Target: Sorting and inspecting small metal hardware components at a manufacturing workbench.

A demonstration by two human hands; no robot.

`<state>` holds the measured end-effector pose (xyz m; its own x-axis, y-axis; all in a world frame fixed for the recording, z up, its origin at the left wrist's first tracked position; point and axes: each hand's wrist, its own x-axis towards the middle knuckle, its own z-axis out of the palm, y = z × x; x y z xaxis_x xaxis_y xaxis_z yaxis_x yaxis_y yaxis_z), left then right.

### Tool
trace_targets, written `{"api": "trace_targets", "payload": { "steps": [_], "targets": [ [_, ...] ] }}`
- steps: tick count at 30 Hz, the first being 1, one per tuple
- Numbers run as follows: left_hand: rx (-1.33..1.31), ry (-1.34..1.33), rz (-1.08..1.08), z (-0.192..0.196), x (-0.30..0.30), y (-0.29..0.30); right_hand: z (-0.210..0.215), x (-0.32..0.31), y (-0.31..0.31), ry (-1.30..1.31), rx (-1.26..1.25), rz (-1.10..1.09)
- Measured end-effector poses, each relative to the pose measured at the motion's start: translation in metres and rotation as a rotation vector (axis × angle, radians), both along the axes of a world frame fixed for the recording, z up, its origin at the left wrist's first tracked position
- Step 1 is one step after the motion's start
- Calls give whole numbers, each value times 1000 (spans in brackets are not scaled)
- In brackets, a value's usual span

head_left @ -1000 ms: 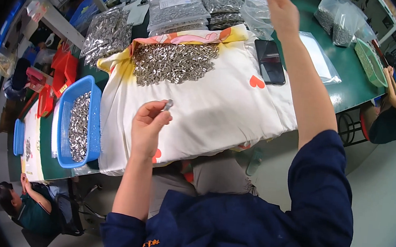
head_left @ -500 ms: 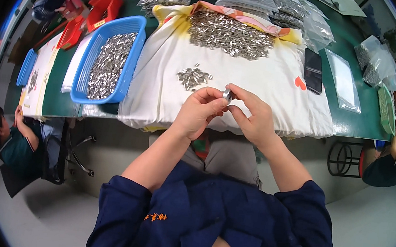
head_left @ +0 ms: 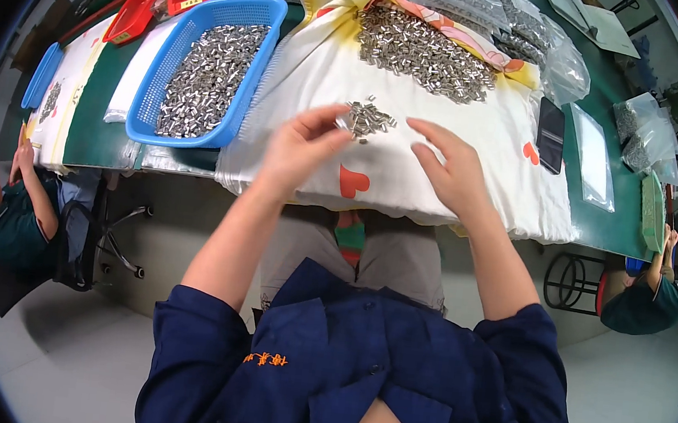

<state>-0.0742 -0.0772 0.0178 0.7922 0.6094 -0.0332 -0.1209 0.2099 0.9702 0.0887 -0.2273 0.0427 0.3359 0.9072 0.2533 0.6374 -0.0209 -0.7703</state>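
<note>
My left hand is pinched round a small shiny metal piece, partly hidden by the fingers and blurred. To its right my right hand hovers over the white cloth, thumb and fingers apart, with nothing in it. Between and just beyond my hands lies a small heap of silvery metal cylinders. Farther back on the cloth spreads a much larger pile of such cylinders. A blue plastic basket full of similar pieces stands to the left.
A black phone and a clear plastic sleeve lie at the right. Bags of metal parts line the back. Red bins sit at the far left. Co-workers sit on both sides.
My hands have moved apart: the left went left with the metal piece, the right let go of it and opened. The view has shifted slightly.
</note>
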Motion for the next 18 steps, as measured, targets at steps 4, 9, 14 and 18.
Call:
{"api": "trace_targets", "payload": {
  "steps": [4,9,14,18],
  "targets": [
    [511,246,220,-8,19,41,-28,8,56,-236,-45,40],
    [1081,418,233,-7,46,61,-53,5,81,-504,-67,119],
    [1186,471,155,-12,42,70,-47,-14,66,-433,-13,324],
    [1071,322,270,-4,28,58,-47,-14,71,-381,-7,244]
  ]
}}
